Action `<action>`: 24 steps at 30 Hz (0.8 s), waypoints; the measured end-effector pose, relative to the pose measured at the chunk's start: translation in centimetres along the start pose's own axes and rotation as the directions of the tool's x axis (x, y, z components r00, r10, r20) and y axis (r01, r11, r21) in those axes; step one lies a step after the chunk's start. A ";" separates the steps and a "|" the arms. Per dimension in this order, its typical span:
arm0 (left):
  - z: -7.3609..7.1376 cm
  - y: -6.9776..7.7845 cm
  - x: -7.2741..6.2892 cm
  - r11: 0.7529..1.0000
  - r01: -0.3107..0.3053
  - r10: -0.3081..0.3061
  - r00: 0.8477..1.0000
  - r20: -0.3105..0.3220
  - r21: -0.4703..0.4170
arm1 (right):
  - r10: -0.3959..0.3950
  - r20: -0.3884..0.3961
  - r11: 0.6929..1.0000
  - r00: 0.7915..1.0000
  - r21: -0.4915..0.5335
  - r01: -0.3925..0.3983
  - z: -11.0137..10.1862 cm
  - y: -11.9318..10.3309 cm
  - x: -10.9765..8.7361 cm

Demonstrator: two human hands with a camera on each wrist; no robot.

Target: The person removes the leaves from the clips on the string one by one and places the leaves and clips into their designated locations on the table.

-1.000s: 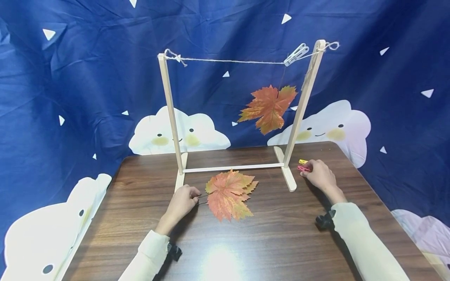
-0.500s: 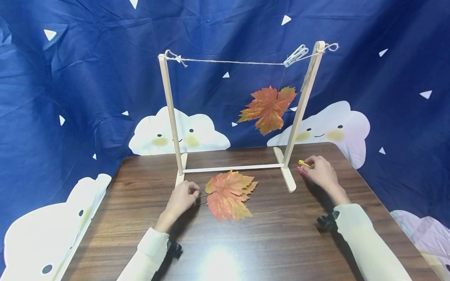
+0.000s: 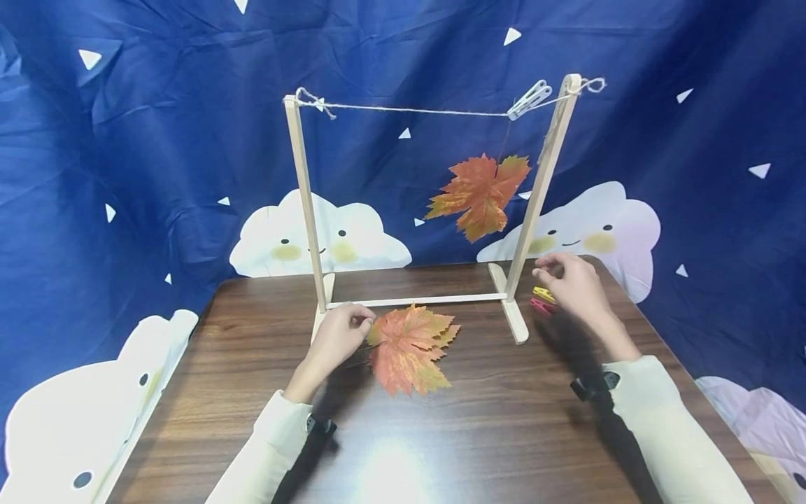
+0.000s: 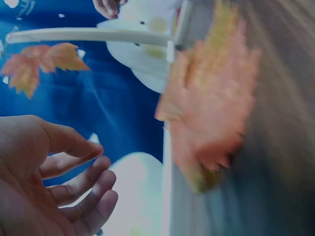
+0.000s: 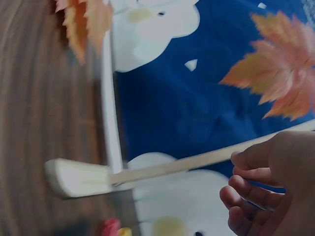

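My left hand (image 3: 343,332) is raised by the left edge of the orange maple leaves (image 3: 409,350) lying overlapped on the table. Its fingers are loosely bent with nothing between them, as the left wrist view shows. My right hand (image 3: 569,283), also holding nothing, hovers past the frame's right foot, just above a yellow clothespin (image 3: 543,294) and a red clothespin (image 3: 541,306). A white clothespin (image 3: 530,99) on the string (image 3: 409,110) holds another maple leaf (image 3: 481,192) by its stem. That leaf hangs near the right post.
A wooden frame (image 3: 305,189) with two posts and a low crossbar (image 3: 422,301) stands at the back of the brown table (image 3: 472,434). Behind it hangs a blue cloth (image 3: 403,56) with white clouds and triangles.
My left hand has left the leaf stems, moving up and right. My right hand has let go of the yellow and red clothespins and lifted above them.
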State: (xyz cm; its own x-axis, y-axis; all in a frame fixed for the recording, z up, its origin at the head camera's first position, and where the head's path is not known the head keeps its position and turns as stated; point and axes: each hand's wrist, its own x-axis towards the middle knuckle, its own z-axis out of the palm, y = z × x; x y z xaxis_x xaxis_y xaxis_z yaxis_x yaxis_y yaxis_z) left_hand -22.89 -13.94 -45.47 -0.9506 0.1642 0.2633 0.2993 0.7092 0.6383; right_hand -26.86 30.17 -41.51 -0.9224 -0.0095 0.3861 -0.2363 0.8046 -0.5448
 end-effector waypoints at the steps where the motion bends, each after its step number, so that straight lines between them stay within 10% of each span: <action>1: -0.2 0.5 0.2 1.000 -0.015 0.015 1.000 -0.008 -0.007 | -0.011 -0.007 1.000 1.000 0.004 0.011 -0.3 -0.5 0.2; 24: -3.5 10.6 6.1 0.959 -0.179 0.165 0.983 -0.082 -0.221 | -0.128 -0.137 0.986 0.982 0.086 0.141 -6.5 -8.8 3.3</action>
State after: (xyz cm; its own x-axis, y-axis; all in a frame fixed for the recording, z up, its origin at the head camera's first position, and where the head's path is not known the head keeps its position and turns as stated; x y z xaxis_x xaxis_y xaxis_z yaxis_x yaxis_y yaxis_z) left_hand -25.25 -7.77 -34.56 -0.8782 0.2224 0.4234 0.4756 0.4987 0.7246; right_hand -25.81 26.86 -30.63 -0.8340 -0.0311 0.5508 -0.3891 0.7410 -0.5473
